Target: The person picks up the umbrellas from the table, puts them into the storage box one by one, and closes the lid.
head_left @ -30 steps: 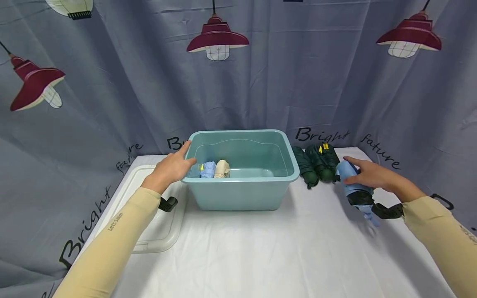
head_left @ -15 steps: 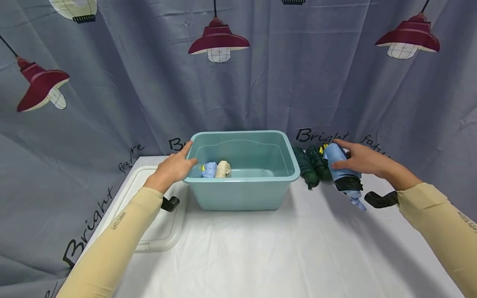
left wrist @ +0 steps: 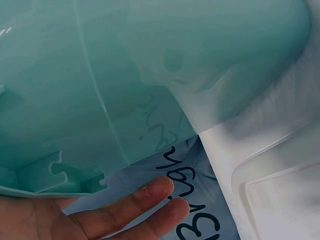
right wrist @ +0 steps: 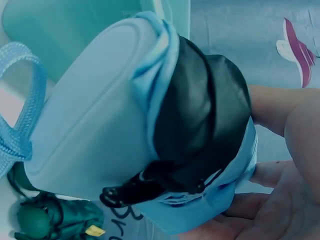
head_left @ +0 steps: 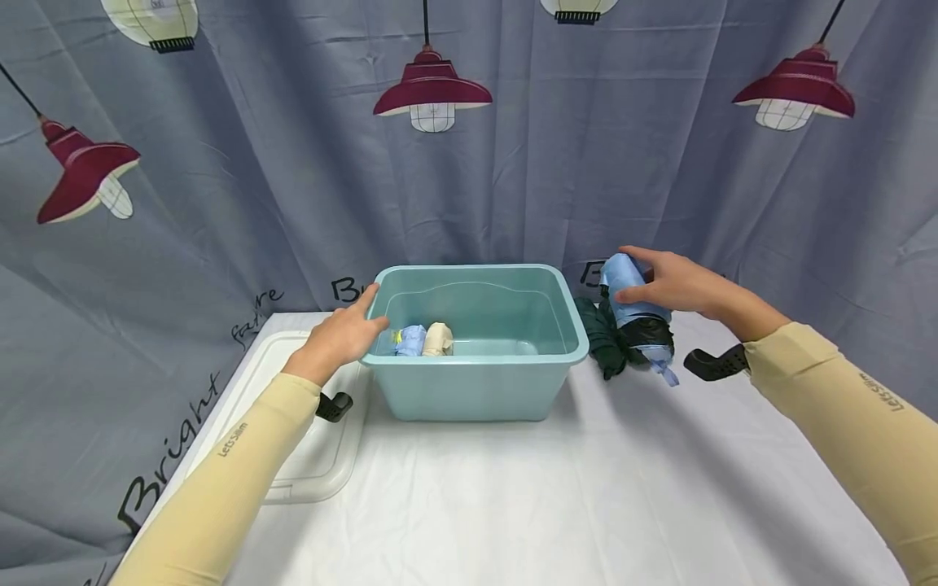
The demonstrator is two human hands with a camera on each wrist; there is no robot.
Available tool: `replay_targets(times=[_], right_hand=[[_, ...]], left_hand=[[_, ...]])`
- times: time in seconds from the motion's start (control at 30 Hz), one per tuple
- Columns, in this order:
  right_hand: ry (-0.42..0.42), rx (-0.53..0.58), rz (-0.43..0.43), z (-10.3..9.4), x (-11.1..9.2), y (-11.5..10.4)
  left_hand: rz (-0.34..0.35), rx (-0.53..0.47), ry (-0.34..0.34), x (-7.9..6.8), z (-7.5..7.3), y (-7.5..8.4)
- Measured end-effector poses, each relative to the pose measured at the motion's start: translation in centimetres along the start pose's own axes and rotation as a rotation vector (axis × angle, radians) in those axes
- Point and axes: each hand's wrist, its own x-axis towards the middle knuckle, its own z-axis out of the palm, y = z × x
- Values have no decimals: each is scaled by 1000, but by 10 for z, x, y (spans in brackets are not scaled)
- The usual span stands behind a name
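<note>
In the head view my right hand (head_left: 681, 285) grips a folded light-blue umbrella (head_left: 623, 278) with a black band, raised and tilted right of the teal bin (head_left: 469, 391). The right wrist view shows its pale-blue handle (right wrist: 95, 115) and wrist cord (right wrist: 30, 105) close up, with fingers around the fabric. My left hand (head_left: 339, 342) rests on the bin's left rim; two fingers (left wrist: 150, 195) stretch out loosely below the rim in the left wrist view. Inside the bin lie a blue bundle (head_left: 410, 340) and a beige bundle (head_left: 438, 339), side by side.
Dark green folded umbrellas (head_left: 602, 346) lie right of the bin, partly hidden behind the lifted one. A clear lid (head_left: 315, 472) lies left of the bin on the white-covered table (head_left: 513, 505). A grey curtain (head_left: 528, 179) hangs behind.
My right hand has carried the blue umbrella up and leftward, from the table's right side to above the green umbrellas. My left hand stays on the bin rim.
</note>
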Motion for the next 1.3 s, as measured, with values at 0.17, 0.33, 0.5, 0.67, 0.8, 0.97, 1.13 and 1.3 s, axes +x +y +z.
replay_targets(times=[0.17,0.33,0.5,0.67,0.8,0.97,1.13,1.3], right_hand=[[9,23,0,-2,8,-15],[8,39,-14,-2,17,-28],[6,56,-4,-4,26,-42],[-19,37,-12,-6,46,-64],[-53,51,-18,-5,61,-78],[-73,108,16,-7,73,-82],[-86,161,24,-4,82,-82],[-88,130,22,1,87,-84]], left_hand=[[8,6,0,1,3,1],[2,14,-19,1,6,2],[8,12,-19,1,9,4],[-11,3,-28,-3,6,0],[-22,11,-35,-5,1,-3],[0,13,-36,-2,-3,-2],[-2,20,-34,-1,-5,1],[5,22,-53,0,-4,4]])
